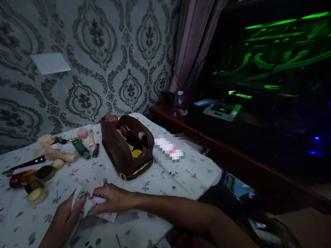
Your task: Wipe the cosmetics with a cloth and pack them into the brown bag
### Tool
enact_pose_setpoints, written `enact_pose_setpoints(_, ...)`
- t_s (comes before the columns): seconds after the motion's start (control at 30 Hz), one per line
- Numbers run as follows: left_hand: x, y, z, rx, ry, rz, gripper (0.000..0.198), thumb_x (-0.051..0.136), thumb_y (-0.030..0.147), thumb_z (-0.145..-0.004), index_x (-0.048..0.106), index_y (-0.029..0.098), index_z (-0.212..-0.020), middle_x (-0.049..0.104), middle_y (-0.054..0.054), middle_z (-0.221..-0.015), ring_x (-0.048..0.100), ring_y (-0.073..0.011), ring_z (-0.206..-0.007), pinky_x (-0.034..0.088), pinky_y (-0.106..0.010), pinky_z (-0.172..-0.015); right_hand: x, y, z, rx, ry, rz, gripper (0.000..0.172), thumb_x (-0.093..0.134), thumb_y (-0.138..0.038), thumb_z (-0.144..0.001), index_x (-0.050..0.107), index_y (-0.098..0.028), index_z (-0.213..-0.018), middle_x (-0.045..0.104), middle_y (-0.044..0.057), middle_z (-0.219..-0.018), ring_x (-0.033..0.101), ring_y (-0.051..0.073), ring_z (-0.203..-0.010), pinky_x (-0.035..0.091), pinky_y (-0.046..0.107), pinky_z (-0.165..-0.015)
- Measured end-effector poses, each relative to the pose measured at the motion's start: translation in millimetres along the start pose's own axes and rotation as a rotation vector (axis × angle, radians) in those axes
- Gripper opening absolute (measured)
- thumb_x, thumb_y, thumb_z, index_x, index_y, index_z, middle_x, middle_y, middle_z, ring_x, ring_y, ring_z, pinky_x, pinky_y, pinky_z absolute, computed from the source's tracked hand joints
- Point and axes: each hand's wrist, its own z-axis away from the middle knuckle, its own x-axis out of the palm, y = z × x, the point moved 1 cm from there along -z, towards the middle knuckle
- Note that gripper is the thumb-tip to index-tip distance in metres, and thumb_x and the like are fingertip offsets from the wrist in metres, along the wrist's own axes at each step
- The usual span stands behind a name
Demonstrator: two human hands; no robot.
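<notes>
Paper [88,206] was held on table [186,168] nr 6 o'clock edge, long axis approx. 10–4. Its 10 o'clock end was pinched by L hand [68,214]; R hand [114,198] was laid flat on it.

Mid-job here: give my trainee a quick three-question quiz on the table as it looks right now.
1. True or false: the brown pouch stands open.
2. What do the left hand and right hand both touch? A) small white item B) green bottle C) the pouch
3. Fill in: the loose cosmetics lie to the pouch's ___ side.
Key: 1 true; 2 A; 3 left.
</notes>
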Motion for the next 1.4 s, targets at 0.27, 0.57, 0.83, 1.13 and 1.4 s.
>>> enact_pose_setpoints(0.27,-2.0,12,-4,-0.131,0.008,-0.02,0.047,0.041,0.058,-0.092,0.055,0.021,-0.066,0.062,0.002,-0.062,0.06,-0.0186,-0.064,0.052,-0.026,-0.066,-3,-8,7,-0.047,0.011,0.206,0.029,0.072,-0.044,-0.083,0.059,-0.019,-0.089,0.057,-0.003,-0.075,0.057,0.016,-0.077,0.038,0.021,-0.064)
enact_pose_setpoints(0.57,-8.8,0,-1,-0.084,0.026,0.097,0.043,0.045,0.051,-0.091,0.066,0.025,-0.119,0.07,-0.004,-0.117,0.063,-0.0261,-0.108,0.05,-0.031,-0.092,-9,6,-1,0.034,0.084,-0.183,0.029,0.075,-0.041,-0.078,0.057,-0.018,-0.077,0.047,-0.007,-0.065,0.045,0.01,-0.065,0.03,0.02,-0.056)
enact_pose_setpoints(0.83,-17.7,-9,-8,-0.082,-0.17,0.081,0.05,0.061,0.054,-0.082,0.065,0.026,-0.123,0.073,-0.006,-0.109,0.067,-0.0273,-0.099,0.054,-0.028,-0.08,-7,19,-6,0.057,-0.019,-0.404,0.057,0.075,-0.066,-0.064,0.062,-0.015,-0.086,0.053,-0.004,-0.069,0.048,0.01,-0.064,0.034,0.021,-0.056)
enact_pose_setpoints(1.13,-15.7,6,-6,-0.127,-0.246,0.096,0.042,0.044,0.054,-0.094,0.061,0.018,-0.107,0.061,0.002,-0.078,0.053,-0.0152,-0.068,0.043,-0.024,-0.064,-4,14,-6,0.064,-0.041,-0.387,0.051,0.075,-0.06,-0.068,0.062,-0.014,-0.084,0.05,-0.004,-0.067,0.044,0.011,-0.063,0.033,0.022,-0.056)
enact_pose_setpoints(1.4,-11.3,-3,-6,-0.119,-0.221,0.156,0.046,0.037,0.055,-0.095,0.055,0.017,-0.074,0.05,0.003,-0.066,0.047,-0.014,-0.065,0.038,-0.024,-0.062,-3,10,-3,0.038,-0.033,-0.275,0.038,0.074,-0.051,-0.071,0.059,-0.016,-0.077,0.048,-0.005,-0.066,0.042,0.011,-0.065,0.031,0.021,-0.057)
